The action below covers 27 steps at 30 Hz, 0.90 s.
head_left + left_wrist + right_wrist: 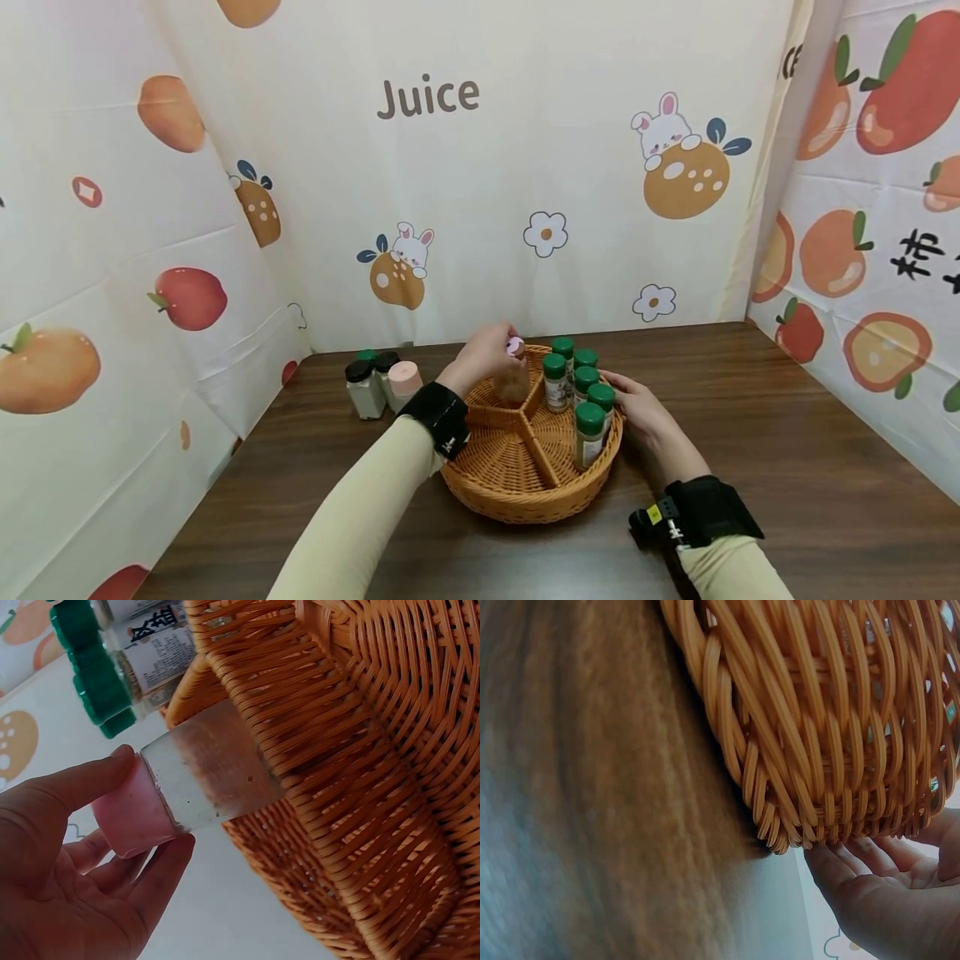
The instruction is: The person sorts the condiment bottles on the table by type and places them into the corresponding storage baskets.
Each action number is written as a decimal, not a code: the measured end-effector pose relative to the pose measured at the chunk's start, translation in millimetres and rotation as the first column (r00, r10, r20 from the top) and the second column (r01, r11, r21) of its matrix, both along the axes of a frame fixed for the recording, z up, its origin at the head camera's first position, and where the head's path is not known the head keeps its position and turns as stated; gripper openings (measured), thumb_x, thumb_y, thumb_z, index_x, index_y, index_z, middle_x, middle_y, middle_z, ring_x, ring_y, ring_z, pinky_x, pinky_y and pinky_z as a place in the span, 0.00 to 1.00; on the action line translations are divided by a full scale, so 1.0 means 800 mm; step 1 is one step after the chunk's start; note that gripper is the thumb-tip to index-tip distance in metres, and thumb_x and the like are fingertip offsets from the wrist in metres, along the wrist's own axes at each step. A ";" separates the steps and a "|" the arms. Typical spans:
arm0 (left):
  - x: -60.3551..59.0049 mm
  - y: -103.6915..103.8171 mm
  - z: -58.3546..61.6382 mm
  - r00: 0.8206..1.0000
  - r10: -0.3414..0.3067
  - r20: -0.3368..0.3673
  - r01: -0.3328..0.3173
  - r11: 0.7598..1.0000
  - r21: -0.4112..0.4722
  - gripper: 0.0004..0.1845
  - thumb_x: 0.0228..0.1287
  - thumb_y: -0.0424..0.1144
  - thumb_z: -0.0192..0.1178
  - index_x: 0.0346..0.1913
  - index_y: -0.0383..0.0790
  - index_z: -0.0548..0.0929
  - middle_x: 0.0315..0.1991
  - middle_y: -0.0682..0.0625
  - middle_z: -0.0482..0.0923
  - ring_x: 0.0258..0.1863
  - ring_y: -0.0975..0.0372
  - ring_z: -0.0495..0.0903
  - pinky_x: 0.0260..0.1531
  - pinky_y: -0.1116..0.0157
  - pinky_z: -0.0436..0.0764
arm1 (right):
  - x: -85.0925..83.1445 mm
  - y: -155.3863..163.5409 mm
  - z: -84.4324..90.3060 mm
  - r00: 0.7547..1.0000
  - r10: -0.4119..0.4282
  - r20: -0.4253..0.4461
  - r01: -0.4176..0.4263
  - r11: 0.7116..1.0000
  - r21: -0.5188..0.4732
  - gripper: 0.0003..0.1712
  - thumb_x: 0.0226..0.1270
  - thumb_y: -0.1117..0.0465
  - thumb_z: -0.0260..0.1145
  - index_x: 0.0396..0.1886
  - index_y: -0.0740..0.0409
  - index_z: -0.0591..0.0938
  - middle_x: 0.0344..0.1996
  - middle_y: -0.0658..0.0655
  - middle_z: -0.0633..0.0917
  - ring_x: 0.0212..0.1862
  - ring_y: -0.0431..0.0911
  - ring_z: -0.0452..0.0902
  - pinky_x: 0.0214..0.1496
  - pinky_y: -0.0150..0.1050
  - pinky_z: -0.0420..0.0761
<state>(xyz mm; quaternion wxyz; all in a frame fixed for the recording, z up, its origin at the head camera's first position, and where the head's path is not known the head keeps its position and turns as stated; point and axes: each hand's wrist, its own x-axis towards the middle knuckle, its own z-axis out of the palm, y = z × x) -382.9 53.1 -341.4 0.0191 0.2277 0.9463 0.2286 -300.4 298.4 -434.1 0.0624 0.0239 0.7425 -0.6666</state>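
Note:
My left hand (480, 360) pinches the pink lid of a clear jar (221, 761) between thumb and fingers. Brownish contents fill part of this jar, which stands over the back-left section of a round wicker basket (517, 507). In the left wrist view the jar's lower end overlaps the woven divider (300, 742). My right hand (647, 415) rests against the basket's outer right side, its fingers (840, 870) touching the weave in the right wrist view. Several green-capped spice bottles (590, 433) stand upright along the basket's right-hand section.
Left of the basket, a small group of jars stands on the dark wooden table (750, 400): a black-lidded jar (364, 392), a pale-pink-lidded jar (405, 379) and others partly hidden behind. A printed curtain (480, 183) rises behind the table, with printed cloth on both sides.

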 end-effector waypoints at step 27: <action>0.002 -0.062 0.015 0.997 0.068 0.043 -0.067 0.997 -0.024 0.21 0.64 0.40 0.67 0.58 0.37 0.78 0.55 0.42 0.82 0.55 0.52 0.80 0.56 0.54 0.79 | 0.002 0.000 0.001 1.000 0.006 -0.003 -0.006 1.000 0.011 0.29 0.84 0.60 0.39 0.79 0.63 0.52 0.76 0.72 0.56 0.72 0.56 0.62 0.49 0.25 0.76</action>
